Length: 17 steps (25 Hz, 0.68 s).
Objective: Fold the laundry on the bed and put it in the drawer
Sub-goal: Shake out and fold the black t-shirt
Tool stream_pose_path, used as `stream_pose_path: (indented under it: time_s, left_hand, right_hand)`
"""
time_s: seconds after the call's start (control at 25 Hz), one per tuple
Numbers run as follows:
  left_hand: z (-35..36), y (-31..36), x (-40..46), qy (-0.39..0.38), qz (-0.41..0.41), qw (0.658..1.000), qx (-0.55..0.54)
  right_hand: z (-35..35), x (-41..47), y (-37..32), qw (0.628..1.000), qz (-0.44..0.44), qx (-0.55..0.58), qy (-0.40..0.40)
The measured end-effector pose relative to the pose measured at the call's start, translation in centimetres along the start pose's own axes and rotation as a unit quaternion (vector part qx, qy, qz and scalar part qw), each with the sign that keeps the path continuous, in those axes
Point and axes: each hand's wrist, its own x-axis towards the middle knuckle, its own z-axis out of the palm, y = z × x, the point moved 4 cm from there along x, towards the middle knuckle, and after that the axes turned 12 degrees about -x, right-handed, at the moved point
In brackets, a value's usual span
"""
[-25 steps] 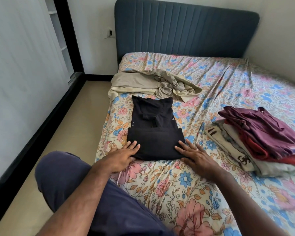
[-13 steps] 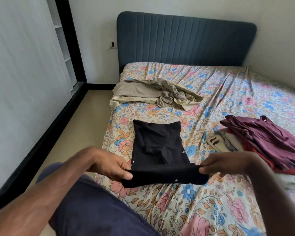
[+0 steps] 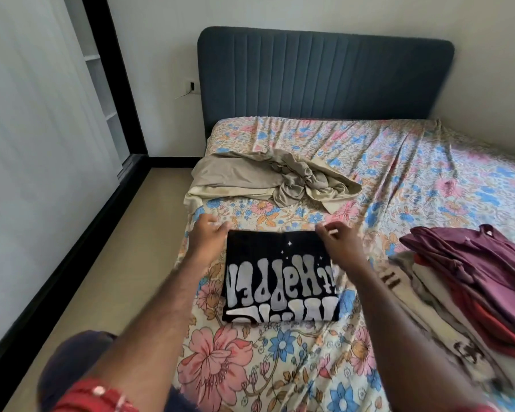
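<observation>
A black T-shirt (image 3: 280, 275) lies folded into a rectangle on the floral bedsheet (image 3: 399, 162), its white printed lettering facing up. My left hand (image 3: 210, 234) pinches the far left corner of the shirt. My right hand (image 3: 338, 237) pinches the far right corner. Both arms reach over the near part of the bed. A crumpled beige garment (image 3: 268, 179) lies unfolded just beyond the shirt. At the right is a pile of clothes (image 3: 470, 286) with a maroon garment on top.
A dark blue padded headboard (image 3: 324, 78) stands against the far wall. The bed's left edge drops to a tan floor strip (image 3: 125, 251) beside a white wardrobe with black trim (image 3: 42, 144). No drawer is in view.
The near end of the black shirt was lifted and folded over to the far end. The printed side now faces up, and both hands moved from the near edge to the far corners.
</observation>
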Motion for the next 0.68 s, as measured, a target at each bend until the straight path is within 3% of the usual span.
stream_pose_path:
  time_s: [0.04,0.12,0.2,0.28,0.52,0.68]
  left_hand:
    - [0.4,-1.9,0.0,0.063,-0.025,0.998,-0.014]
    - [1.5,-5.9,-1.2,0.108,-0.026,0.994,-0.017]
    - [2.2,-8.3,-2.4,0.106,0.061,0.992,0.02]
    - [2.5,-8.9,-2.1,0.11,0.085,0.989,0.048]
    - [3.7,-9.0,-0.2,0.072,0.056,0.984,0.153]
    - [4.2,-9.6,1.2,0.065,-0.006,0.979,0.192]
  right_hand:
    - [1.7,0.4,1.4,0.998,0.048,0.041,-0.009]
    - [3.7,0.8,4.9,0.991,0.103,0.087,-0.003]
    - [3.9,0.8,6.9,0.986,0.105,0.132,-0.003]
    - [3.8,0.6,7.6,0.975,0.11,0.192,-0.022]
    - [5.1,1.4,6.4,0.973,0.136,0.171,0.074]
    - [5.7,3.0,7.0,0.956,0.191,0.196,0.106]
